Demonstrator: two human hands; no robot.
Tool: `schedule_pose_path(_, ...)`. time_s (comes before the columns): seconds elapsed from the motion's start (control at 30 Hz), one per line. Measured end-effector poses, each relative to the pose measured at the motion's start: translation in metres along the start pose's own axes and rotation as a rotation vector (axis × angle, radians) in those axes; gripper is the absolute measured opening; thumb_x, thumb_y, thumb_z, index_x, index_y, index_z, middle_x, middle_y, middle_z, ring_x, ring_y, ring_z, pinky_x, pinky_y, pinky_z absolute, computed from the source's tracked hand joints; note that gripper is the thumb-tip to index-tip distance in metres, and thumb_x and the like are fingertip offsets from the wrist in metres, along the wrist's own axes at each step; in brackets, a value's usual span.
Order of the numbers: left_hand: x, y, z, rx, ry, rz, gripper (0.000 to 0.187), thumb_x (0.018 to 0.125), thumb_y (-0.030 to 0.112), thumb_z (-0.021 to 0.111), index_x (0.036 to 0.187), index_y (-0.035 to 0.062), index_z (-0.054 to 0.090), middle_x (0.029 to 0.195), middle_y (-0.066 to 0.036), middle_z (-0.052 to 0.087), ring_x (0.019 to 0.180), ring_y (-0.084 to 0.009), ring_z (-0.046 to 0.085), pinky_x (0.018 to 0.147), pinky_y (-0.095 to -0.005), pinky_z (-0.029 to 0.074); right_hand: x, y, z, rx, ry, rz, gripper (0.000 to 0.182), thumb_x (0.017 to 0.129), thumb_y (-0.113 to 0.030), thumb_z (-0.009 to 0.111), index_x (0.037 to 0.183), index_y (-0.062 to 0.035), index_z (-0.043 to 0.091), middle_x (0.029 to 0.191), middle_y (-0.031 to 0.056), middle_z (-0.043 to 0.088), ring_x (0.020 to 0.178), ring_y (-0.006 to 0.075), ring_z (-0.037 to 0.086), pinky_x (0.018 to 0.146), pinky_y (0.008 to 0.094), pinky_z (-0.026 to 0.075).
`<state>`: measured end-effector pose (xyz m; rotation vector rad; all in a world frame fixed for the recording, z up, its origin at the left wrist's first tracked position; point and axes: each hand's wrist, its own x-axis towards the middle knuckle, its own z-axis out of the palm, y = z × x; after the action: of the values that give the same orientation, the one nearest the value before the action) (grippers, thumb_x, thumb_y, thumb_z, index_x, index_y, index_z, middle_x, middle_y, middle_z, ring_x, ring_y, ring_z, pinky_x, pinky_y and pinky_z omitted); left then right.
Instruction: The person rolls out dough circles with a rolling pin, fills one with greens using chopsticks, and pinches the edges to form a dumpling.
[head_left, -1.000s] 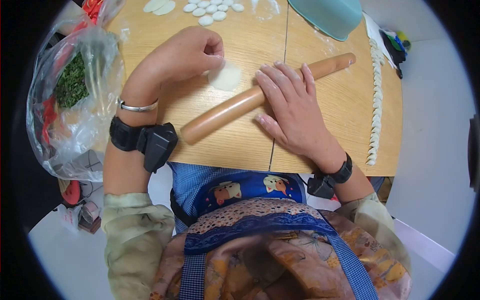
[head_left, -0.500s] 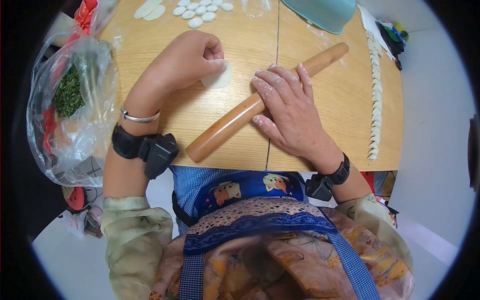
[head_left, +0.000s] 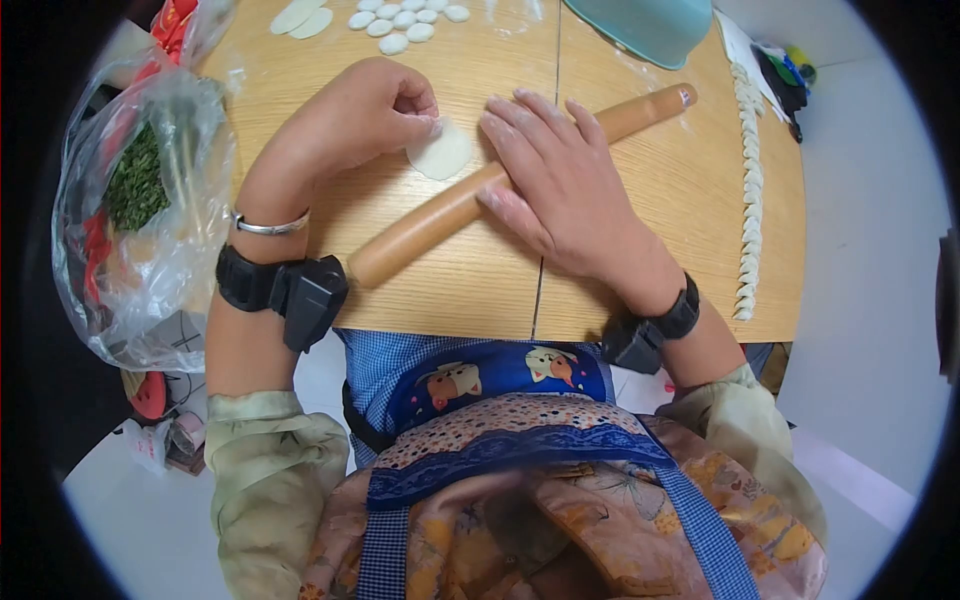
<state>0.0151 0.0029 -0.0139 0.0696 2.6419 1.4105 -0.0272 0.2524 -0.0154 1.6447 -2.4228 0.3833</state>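
Surface [head_left: 460, 300]: wood grain, dark seam, flour smears toward the far side.
Left hand [head_left: 372, 108]: thumb and fingers pinching the edge of a dough round [head_left: 443, 157].
Right hand [head_left: 568, 190]: spread palm-down across the rolling pin [head_left: 425, 228], fingers not wrapped round it.
Dough round: flat on the surface between the hands, just beyond the pin; contact unclear.
Step (judged): rolling out; next move calls for even palm pressure, with a light turn at the pinched edge.
Dough pieces [head_left: 394, 44]: small, flattened, clustered far side; thin rounds [head_left: 312, 24] overlapping beside them.
Clear plastic bag [head_left: 118, 318]: left; holds chopped greens [head_left: 138, 185].
Teal bowl [head_left: 650, 32]: far edge; contents not visible.
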Motion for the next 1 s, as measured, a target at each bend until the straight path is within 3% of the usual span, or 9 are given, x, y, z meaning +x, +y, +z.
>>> schedule_pose_path(0.17,0.001,0.001,-0.002,0.029,0.006,0.011,0.022,0.087,0.017,0.07,0.085,-0.0046,0.065,0.073,-0.001,0.061,0.07,-0.0075,0.053,0.063,-0.0257,0.045,0.046,0.017,0.024,-0.068,0.065,-0.054,0.054,0.1,-0.04,0.045,0.133,0.0012,0.054,0.141,0.0202,0.053,0.134,0.0371,0.047,0.11,0.0562,0.035)
schedule_pose_path(0.3,0.001,-0.002,0.002,0.014,0.054,0.021,0.022,0.089,0.018,0.069,0.085,-0.0038,0.065,0.072,0.0,0.06,0.069,-0.0075,0.051,0.063,-0.0261,0.045,0.073,0.025,0.038,-0.09,0.129,-0.056,0.054,0.1,-0.039,0.044,0.137,0.0,0.052,0.142,0.0201,0.052,0.135,0.037,0.045,0.112,0.0572,0.032)
schedule_pose_path(0.53,0.002,0.001,-0.003,0.065,0.004,-0.016,0.02,0.088,0.016,0.068,0.085,-0.0032,0.065,0.07,-0.001,0.059,0.067,-0.0084,0.05,0.062,-0.0261,0.043,0.038,0.012,0.022,-0.071,0.121,-0.014,0.058,0.099,-0.043,0.046,0.141,-0.0027,0.049,0.145,0.0203,0.048,0.138,0.0402,0.04,0.113,0.0621,0.025)
schedule_pose_path(0.8,0.002,0.001,0.001,0.073,0.039,0.0,0.021,0.088,0.016,0.067,0.084,-0.0039,0.064,0.07,-0.001,0.058,0.067,-0.0084,0.051,0.062,-0.0263,0.044,-0.025,-0.01,-0.008,-0.025,-0.092,0.068,0.065,0.096,-0.044,0.052,0.145,-0.0016,0.044,0.147,0.0212,0.045,0.14,0.0397,0.037,0.117,0.0604,0.018)
schedule_pose_path(1.0,0.004,-0.004,0.001,0.034,0.029,-0.001,0.021,0.088,0.016,0.068,0.084,-0.0043,0.064,0.07,-0.001,0.059,0.068,-0.0086,0.052,0.063,-0.0263,0.044,0.004,0.004,0.003,-0.035,-0.019,0.007,0.061,0.098,-0.043,0.048,0.14,0.0011,0.048,0.145,0.0214,0.048,0.137,0.0378,0.042,0.114,0.0591,0.026)
